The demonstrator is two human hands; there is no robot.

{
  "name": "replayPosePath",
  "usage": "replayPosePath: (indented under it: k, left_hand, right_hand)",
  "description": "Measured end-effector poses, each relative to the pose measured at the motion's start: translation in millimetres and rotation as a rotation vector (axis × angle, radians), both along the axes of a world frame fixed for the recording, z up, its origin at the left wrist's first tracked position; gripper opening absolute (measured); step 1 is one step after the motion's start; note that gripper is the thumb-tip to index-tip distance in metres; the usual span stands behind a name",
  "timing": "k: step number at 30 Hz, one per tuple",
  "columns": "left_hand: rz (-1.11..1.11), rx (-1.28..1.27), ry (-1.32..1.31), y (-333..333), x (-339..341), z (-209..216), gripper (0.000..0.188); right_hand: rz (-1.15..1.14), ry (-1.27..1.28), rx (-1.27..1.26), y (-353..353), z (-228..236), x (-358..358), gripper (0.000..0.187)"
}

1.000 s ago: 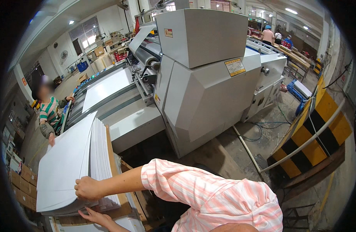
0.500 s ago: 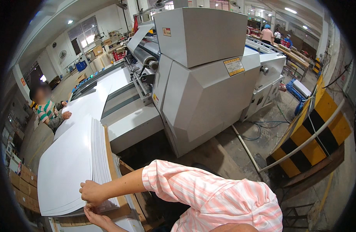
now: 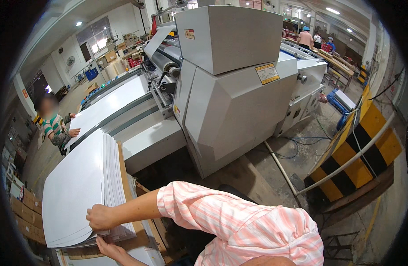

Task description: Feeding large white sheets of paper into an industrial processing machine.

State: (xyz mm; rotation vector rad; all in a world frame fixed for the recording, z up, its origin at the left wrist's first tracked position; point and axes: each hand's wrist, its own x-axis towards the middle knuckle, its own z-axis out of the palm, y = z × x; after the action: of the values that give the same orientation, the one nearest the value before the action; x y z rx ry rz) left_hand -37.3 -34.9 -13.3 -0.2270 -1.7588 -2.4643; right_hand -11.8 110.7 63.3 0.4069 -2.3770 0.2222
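A tall stack of large white paper sheets (image 3: 73,190) lies at the left, its layers fanned and stepped along the right side. My right hand (image 3: 101,217), at the end of a pink-and-white striped sleeve, is closed on the near right corner of the upper sheets. Just below it, my left hand (image 3: 113,251) comes in from the lower edge, its fingers bent at the edge of the same sheets; its fingertips are partly hidden. Beyond the stack, another white sheet (image 3: 117,99) lies on the feed table of a large grey machine (image 3: 244,102).
Across the feed table, a person in a striped top (image 3: 56,126) has both hands at the sheet there. Brown board (image 3: 128,177) edges the stack. A yellow-and-black striped barrier (image 3: 357,150) and pale pipe (image 3: 279,166) stand right. Cartons (image 3: 28,217) are piled left.
The sheet on the feed table has moved toward the machine rollers, uncovering the table's near strip. My right hand has shifted slightly left at the stack's corner; my left hand has barely moved.
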Motion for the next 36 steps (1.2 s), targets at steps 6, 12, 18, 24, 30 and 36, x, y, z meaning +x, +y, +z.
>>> replayPosePath:
  k: [6, 12, 18, 24, 30, 36]
  left_hand:
    - [0.022, 0.019, -0.096, 16.9, 17.7, 7.8, 0.036]
    - [-0.068, -0.055, -0.079, -6.5, 1.5, -4.7, 0.036]
    - [-0.038, -0.102, -0.078, -0.1, -4.7, -15.0, 0.037]
    - [-0.076, -0.168, -0.109, -19.2, -32.5, -26.7, 0.038]
    - [-0.065, -0.108, -0.035, -5.7, -10.9, -11.2, 0.04]
    - [-0.058, -0.176, -0.071, -12.3, -29.2, -23.8, 0.031]
  right_hand:
    - [0.245, 0.171, 0.191, 13.7, -6.8, -9.5, 0.014]
    - [-0.02, -0.211, -0.204, 5.3, 45.6, -25.3, 0.012]
    - [0.065, -0.046, -0.01, 8.4, 15.7, -1.6, 0.016]
    - [0.056, -0.215, 0.041, -6.7, -4.0, -3.3, 0.019]
    - [0.016, -0.124, 0.227, -5.2, -3.9, 0.1, 0.016]
    - [0.031, -0.168, 0.196, -5.8, -13.5, 1.1, 0.015]
